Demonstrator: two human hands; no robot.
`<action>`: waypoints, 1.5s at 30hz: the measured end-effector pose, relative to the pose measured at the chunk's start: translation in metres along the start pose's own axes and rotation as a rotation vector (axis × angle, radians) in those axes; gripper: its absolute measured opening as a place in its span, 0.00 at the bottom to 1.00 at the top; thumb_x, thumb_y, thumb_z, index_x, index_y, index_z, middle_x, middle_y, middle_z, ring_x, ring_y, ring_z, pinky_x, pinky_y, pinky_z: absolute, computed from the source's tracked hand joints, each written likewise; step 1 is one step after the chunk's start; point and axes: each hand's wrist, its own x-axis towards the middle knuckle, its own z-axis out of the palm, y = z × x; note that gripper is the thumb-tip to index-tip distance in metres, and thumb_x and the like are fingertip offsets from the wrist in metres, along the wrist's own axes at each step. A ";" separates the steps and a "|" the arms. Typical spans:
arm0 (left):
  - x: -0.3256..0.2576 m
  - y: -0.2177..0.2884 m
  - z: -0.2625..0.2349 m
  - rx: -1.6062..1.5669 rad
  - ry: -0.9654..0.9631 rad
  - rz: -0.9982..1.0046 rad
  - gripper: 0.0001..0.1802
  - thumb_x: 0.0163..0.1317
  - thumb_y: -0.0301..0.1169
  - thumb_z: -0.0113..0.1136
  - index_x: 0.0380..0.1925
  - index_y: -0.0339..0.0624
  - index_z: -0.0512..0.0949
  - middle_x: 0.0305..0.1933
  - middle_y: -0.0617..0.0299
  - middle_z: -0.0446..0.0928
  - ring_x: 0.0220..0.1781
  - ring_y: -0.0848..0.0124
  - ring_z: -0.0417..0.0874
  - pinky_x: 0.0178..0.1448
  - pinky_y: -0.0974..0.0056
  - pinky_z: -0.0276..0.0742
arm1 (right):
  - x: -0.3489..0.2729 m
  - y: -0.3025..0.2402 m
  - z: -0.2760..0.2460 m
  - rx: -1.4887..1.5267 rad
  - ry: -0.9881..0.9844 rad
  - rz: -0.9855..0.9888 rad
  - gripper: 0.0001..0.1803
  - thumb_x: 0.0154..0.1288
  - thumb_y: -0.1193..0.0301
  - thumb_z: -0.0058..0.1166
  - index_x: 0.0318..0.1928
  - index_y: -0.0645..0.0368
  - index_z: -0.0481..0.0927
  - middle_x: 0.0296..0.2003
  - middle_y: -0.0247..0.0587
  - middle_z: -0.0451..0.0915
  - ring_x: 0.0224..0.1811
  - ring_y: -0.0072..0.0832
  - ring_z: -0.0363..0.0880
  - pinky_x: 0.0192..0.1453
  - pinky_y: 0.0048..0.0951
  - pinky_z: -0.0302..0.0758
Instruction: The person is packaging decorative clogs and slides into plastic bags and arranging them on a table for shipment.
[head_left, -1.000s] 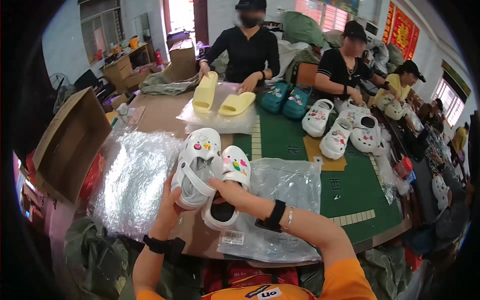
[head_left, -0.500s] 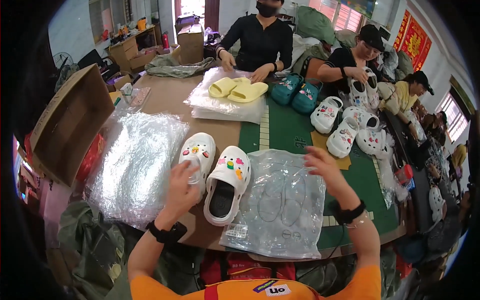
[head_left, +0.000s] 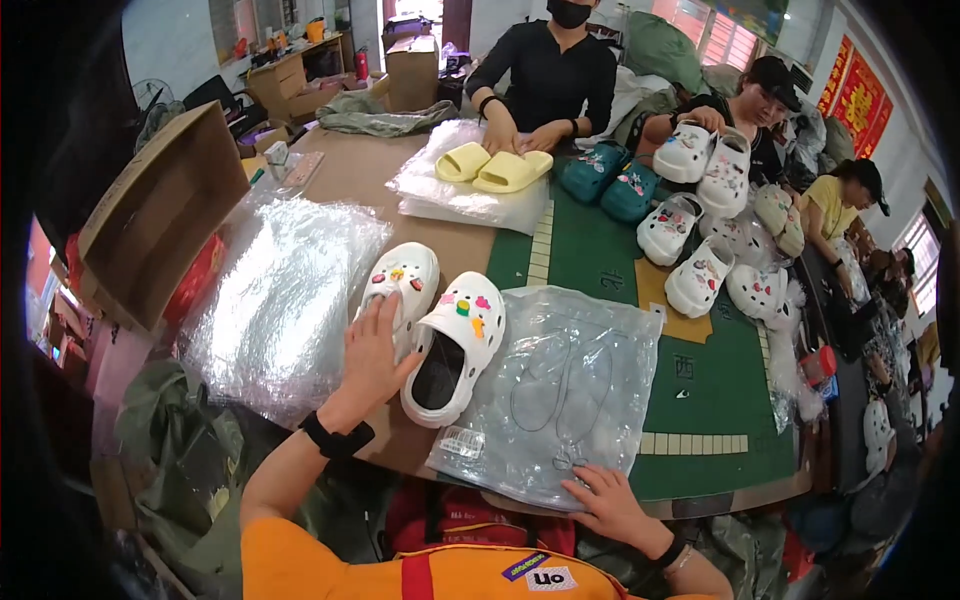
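Note:
Two white clogs with colourful charms lie side by side in front of me. My left hand (head_left: 372, 352) rests over the heel part of the left clog (head_left: 405, 272), fingers stretched forward and thumb apart; they partly hide its opening. The right clog (head_left: 462, 335) shows its black insole. To its right a clear plastic bag (head_left: 535, 345) with a printed shoe outline lies flat, its left edge close to that clog. On the bag's near right part lies my right hand (head_left: 605, 503), open, fingertips against the film.
A stack of clear bags (head_left: 285, 305) and a tilted cardboard box (head_left: 165, 215) stand left. Across the table, a person in black handles yellow slides (head_left: 510, 172) on more bags. Teal clogs (head_left: 630, 190) and several white clogs (head_left: 700, 275) sit at right, where another person lifts a pair.
My right hand has come down from above the bag's far right corner to its near edge. My left hand has settled onto the left clog. The person at right has raised a pair of clogs.

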 end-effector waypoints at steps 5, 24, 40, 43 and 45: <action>-0.036 -0.014 0.020 -0.032 0.189 -0.009 0.44 0.47 0.29 0.61 0.63 0.38 0.49 0.65 0.37 0.47 0.65 0.41 0.50 0.66 0.48 0.48 | -0.003 0.011 0.000 0.097 0.109 -0.018 0.30 0.49 0.62 0.60 0.55 0.49 0.69 0.56 0.45 0.65 0.59 0.41 0.62 0.59 0.44 0.58; -0.021 0.005 0.000 0.072 0.065 0.007 0.40 0.51 0.44 0.58 0.60 0.36 0.56 0.52 0.43 0.66 0.54 0.51 0.66 0.58 0.51 0.57 | -0.012 0.018 0.018 0.163 0.274 -0.029 0.13 0.48 0.72 0.58 0.37 0.56 0.77 0.38 0.41 0.76 0.43 0.40 0.74 0.46 0.37 0.70; 0.025 -0.006 0.005 -0.425 -0.105 -0.244 0.33 0.47 0.46 0.64 0.44 0.30 0.68 0.47 0.42 0.71 0.46 0.51 0.74 0.48 0.56 0.69 | -0.024 0.009 0.015 -0.006 0.290 -0.011 0.16 0.44 0.75 0.52 0.38 0.52 0.74 0.41 0.37 0.75 0.42 0.36 0.74 0.44 0.35 0.69; 0.030 -0.014 0.009 0.062 -0.220 -0.228 0.36 0.47 0.52 0.61 0.44 0.28 0.69 0.45 0.42 0.71 0.46 0.48 0.74 0.48 0.53 0.69 | -0.029 -0.001 0.018 -0.076 0.310 0.065 0.18 0.47 0.74 0.51 0.42 0.48 0.74 0.44 0.36 0.73 0.47 0.33 0.71 0.50 0.35 0.65; 0.039 -0.009 0.010 0.209 -0.271 -0.243 0.37 0.48 0.53 0.60 0.44 0.27 0.68 0.45 0.42 0.71 0.45 0.48 0.75 0.46 0.52 0.71 | -0.034 -0.002 0.022 -0.104 0.249 0.080 0.18 0.49 0.74 0.51 0.44 0.45 0.75 0.46 0.35 0.72 0.51 0.31 0.69 0.53 0.37 0.61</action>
